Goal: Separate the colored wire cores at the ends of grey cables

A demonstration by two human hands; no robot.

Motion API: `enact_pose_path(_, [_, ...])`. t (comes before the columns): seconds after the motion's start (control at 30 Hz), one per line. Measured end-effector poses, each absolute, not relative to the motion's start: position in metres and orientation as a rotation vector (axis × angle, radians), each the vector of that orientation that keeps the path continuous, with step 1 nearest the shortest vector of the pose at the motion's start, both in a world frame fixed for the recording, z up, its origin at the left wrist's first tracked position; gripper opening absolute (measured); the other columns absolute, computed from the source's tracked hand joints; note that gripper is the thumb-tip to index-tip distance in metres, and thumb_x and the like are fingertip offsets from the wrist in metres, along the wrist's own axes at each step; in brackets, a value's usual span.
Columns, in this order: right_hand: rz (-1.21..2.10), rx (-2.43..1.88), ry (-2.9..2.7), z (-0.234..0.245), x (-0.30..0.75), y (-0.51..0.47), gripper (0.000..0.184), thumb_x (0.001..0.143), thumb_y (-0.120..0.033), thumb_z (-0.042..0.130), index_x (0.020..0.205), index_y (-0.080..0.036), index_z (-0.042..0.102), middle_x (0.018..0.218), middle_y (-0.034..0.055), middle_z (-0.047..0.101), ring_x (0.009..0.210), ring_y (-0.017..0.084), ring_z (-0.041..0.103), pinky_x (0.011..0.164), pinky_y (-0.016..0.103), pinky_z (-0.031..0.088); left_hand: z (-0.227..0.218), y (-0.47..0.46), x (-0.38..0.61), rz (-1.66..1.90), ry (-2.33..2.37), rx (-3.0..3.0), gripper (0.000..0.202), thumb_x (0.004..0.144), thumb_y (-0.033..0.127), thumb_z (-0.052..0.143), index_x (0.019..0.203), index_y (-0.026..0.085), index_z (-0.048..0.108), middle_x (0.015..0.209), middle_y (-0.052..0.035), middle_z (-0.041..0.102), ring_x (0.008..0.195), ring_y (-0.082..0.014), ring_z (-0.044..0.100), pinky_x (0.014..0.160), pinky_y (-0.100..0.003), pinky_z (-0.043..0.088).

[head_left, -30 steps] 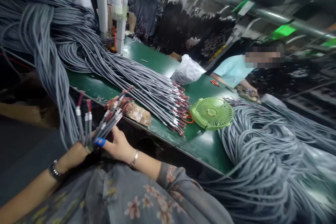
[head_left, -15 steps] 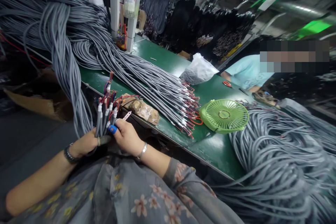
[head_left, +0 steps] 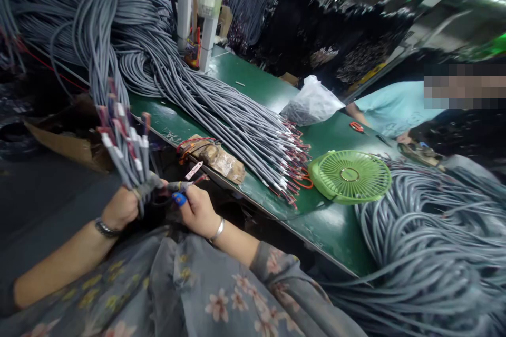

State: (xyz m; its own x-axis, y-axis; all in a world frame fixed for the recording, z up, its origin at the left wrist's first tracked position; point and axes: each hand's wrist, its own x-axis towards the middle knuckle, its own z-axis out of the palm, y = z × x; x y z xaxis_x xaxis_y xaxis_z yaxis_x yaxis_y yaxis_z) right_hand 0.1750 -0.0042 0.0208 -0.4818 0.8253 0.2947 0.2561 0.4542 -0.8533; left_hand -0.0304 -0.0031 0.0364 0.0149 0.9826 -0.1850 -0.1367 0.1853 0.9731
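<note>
My left hand [head_left: 122, 208] is closed round a bundle of grey cables [head_left: 126, 166], whose stripped ends with white sleeves and reddish wires point up and lean left. A thin grey cable [head_left: 177, 186] loops round the bundle just above that hand and stretches right. My right hand [head_left: 201, 211], with blue tape on its thumb, is closed on this thin cable, and reddish wire ends stick out past the fingers. The bundle's lower part is hidden behind my left hand and clothing.
Long grey cables [head_left: 221, 110] lie across the green table [head_left: 336, 231]. A green fan [head_left: 350, 175], a taped brown block [head_left: 221, 160], a plastic bag [head_left: 312, 100] and coiled cables [head_left: 427, 242] rest there too. A cardboard box [head_left: 67, 142] stands left. A co-worker [head_left: 395, 108] sits opposite.
The bundle's ends have tilted left, away from my right hand. My hands have moved apart, and the thin grey cable is now stretched out between them. The camera view has shifted slightly left.
</note>
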Motion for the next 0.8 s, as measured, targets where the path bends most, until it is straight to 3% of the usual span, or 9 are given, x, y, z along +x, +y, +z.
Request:
enact_pose_path(0.13, [1.167, -0.835, -2.156, 0.007, 0.194, -0.006, 0.026, 0.107, -0.046, 0.06, 0.097, -0.026, 0.072, 0.09, 0.0058, 0.077, 0.086, 0.022, 0.071, 0.085, 0.031, 0.057, 0.058, -0.012, -0.067, 1.284, 0.954, 0.897, 0.051, 0.06, 0.065, 0.098, 0.061, 0.023, 0.069, 0.045, 0.0063, 0.048, 0.045, -0.0104, 0.044, 0.051, -0.029, 0.044])
enact_pose_path(0.3, [1.297, -0.937, -2.197, -0.015, 0.203, -0.002, 0.028, 0.103, -0.046, 0.07, 0.087, -0.024, 0.07, 0.086, 0.0038, 0.075, 0.084, 0.02, 0.072, 0.083, 0.028, 0.056, 0.076, -0.034, -0.101, 1.371, 1.039, 0.858, 0.036, 0.062, 0.054, 0.094, 0.059, 0.027, 0.072, 0.038, 0.0072, 0.033, 0.037, -0.0074, 0.029, 0.046, -0.027, 0.03])
enact_pose_path(0.4, [1.367, -0.922, -2.086, -0.019, 0.197, 0.0, 0.035, 0.102, -0.054, 0.071, 0.086, -0.023, 0.072, 0.084, 0.0033, 0.075, 0.082, 0.02, 0.072, 0.082, 0.029, 0.056, 0.071, -0.035, -0.094, 1.353, 1.06, 0.845, 0.03, 0.065, 0.051, 0.094, 0.065, 0.027, 0.075, 0.037, 0.0082, 0.035, 0.037, -0.0079, 0.03, 0.047, -0.027, 0.032])
enact_pose_path(0.5, [1.478, -0.849, -1.965, -0.017, 0.186, 0.0, 0.048, 0.1, -0.067, 0.067, 0.085, -0.022, 0.074, 0.081, 0.0031, 0.075, 0.078, 0.019, 0.07, 0.079, 0.03, 0.057, 0.059, -0.023, -0.067, 1.282, 1.009, 0.928, 0.041, 0.064, 0.057, 0.096, 0.064, 0.024, 0.072, 0.038, 0.0083, 0.039, 0.04, -0.0092, 0.036, 0.048, -0.028, 0.037])
enact_pose_path(0.57, [1.578, -0.793, -1.867, -0.015, 0.179, -0.001, 0.059, 0.097, -0.079, 0.062, 0.086, -0.022, 0.075, 0.082, 0.0031, 0.076, 0.073, 0.017, 0.067, 0.075, 0.029, 0.057, 0.053, -0.013, -0.044, 1.213, 1.039, 0.975, 0.048, 0.062, 0.06, 0.097, 0.059, 0.021, 0.069, 0.044, 0.0038, 0.054, 0.047, -0.0116, 0.046, 0.05, -0.028, 0.044])
enact_pose_path(0.67, [1.775, -0.752, -1.668, -0.017, 0.171, -0.003, 0.074, 0.085, -0.093, 0.062, 0.092, -0.021, 0.076, 0.079, 0.0014, 0.076, 0.061, 0.013, 0.06, 0.065, 0.028, 0.056, 0.047, -0.002, -0.017, 1.056, 1.082, 0.984, 0.046, 0.06, 0.056, 0.1, 0.074, 0.017, 0.08, 0.074, -0.0059, 0.079, 0.058, -0.0134, 0.056, 0.052, -0.026, 0.051])
enact_pose_path(0.73, [1.858, -0.749, -1.558, -0.02, 0.169, -0.003, 0.079, 0.077, -0.097, 0.066, 0.092, -0.021, 0.077, 0.076, 0.0006, 0.075, 0.059, 0.012, 0.059, 0.062, 0.027, 0.056, 0.044, 0.002, -0.008, 0.967, 1.075, 0.994, 0.046, 0.059, 0.054, 0.101, 0.077, 0.016, 0.082, 0.075, -0.0061, 0.079, 0.058, -0.0135, 0.057, 0.049, -0.025, 0.051])
enact_pose_path(0.8, [1.893, -0.758, -1.488, -0.024, 0.169, -0.003, 0.08, 0.072, -0.098, 0.068, 0.089, -0.02, 0.077, 0.075, 0.001, 0.076, 0.06, 0.013, 0.06, 0.062, 0.027, 0.056, 0.041, 0.004, -0.006, 0.935, 1.057, 1.032, 0.044, 0.063, 0.056, 0.099, 0.072, 0.017, 0.08, 0.063, -0.0014, 0.071, 0.053, -0.0123, 0.055, 0.046, -0.023, 0.05])
